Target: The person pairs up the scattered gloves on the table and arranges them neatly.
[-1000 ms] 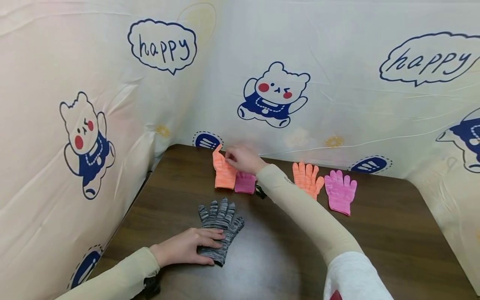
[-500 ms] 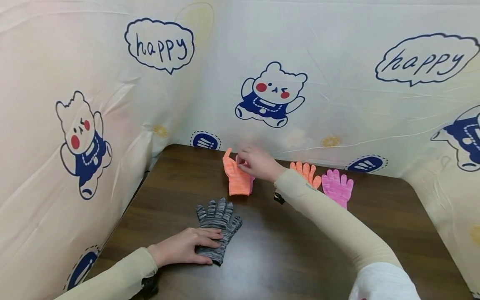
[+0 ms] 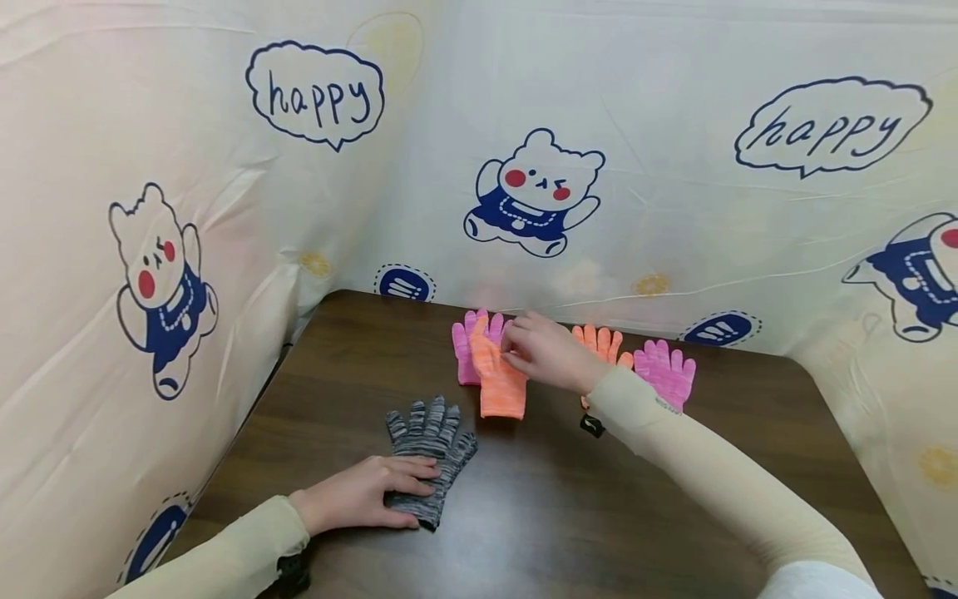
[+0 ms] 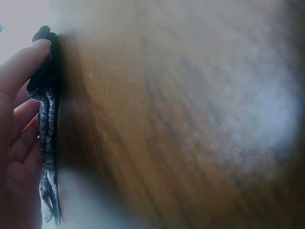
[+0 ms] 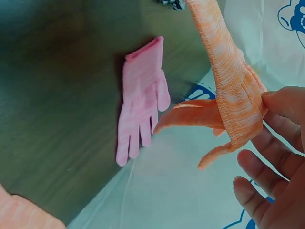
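A dark wood-grain table (image 3: 644,507) spreads beneath the left hand (image 3: 377,491) and the right hand (image 3: 550,353), with a pale cloth backdrop (image 3: 659,225) rising beyond them. Above the right hand is a printed winking bear (image 3: 531,200), flanked by two "happy" bubbles (image 3: 314,96) higher up on either side. A second bear (image 3: 166,291) appears up and left of the left hand, and a cut-off third bear (image 3: 916,279) far right of the right hand.
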Demonstrator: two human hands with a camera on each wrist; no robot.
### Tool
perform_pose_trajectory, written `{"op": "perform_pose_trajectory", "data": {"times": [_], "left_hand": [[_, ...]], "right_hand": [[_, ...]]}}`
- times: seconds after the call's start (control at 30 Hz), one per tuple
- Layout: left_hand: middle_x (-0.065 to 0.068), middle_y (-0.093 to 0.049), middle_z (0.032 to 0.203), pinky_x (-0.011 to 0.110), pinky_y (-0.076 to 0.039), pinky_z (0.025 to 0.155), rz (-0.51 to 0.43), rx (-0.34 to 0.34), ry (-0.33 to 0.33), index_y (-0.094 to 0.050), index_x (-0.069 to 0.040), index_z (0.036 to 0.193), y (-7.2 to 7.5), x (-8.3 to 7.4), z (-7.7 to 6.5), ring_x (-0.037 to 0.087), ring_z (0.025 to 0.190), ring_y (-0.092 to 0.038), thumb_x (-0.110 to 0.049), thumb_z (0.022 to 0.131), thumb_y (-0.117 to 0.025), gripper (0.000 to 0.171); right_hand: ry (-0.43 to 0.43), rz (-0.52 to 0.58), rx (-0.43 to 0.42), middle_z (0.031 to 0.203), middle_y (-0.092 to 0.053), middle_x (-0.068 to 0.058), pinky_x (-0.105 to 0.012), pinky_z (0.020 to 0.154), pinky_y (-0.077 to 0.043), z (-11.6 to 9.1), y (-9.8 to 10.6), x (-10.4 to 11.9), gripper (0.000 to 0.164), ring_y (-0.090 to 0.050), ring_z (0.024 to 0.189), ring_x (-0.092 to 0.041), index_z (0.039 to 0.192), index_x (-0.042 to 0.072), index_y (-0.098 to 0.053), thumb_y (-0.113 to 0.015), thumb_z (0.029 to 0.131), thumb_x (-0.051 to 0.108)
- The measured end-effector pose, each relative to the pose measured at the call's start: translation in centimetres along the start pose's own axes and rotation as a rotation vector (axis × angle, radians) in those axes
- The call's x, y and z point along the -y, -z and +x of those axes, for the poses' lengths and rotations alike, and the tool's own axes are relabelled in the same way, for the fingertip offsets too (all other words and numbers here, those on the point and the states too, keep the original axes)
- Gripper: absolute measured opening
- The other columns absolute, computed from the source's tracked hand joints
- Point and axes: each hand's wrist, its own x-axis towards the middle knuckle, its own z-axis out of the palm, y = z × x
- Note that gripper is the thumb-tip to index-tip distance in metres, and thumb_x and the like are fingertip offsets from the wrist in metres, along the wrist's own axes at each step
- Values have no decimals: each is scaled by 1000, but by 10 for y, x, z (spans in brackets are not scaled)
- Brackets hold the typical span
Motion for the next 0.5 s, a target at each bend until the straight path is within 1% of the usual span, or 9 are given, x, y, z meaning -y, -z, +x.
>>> {"op": "perform_pose_trajectory", "data": {"times": [0.2, 0.37, 0.5], "left_hand": [[0, -60, 149, 47, -50, 108, 10, 2, 0, -72, -18, 136, 0, 0, 1, 25, 141, -54, -44, 100, -69, 45], [0, -60, 149, 48, -50, 109, 10, 9, 10, -72, -18, 135, -1, -1, 2, 25, 141, -54, -45, 100, -69, 44], [-1, -61, 149, 49, -50, 109, 12, 8, 20, -72, -19, 135, 1, -1, 2, 25, 141, -54, -46, 100, -69, 45]], "right_hand": [[21, -10, -17, 98, -67, 3, -33, 86, -53, -27, 1, 3, 7, -56, 96, -17, 101, 16, -73, -74, 98, 23], [28, -10, -44, 95, -65, 5, -31, 80, -53, -48, -5, 4, 6, -54, 93, -15, 99, 17, -73, -75, 97, 21], [59, -17, -82, 94, -64, 5, -30, 76, -52, -62, -10, 4, 5, -54, 89, -14, 97, 17, -72, -76, 96, 20]]}}
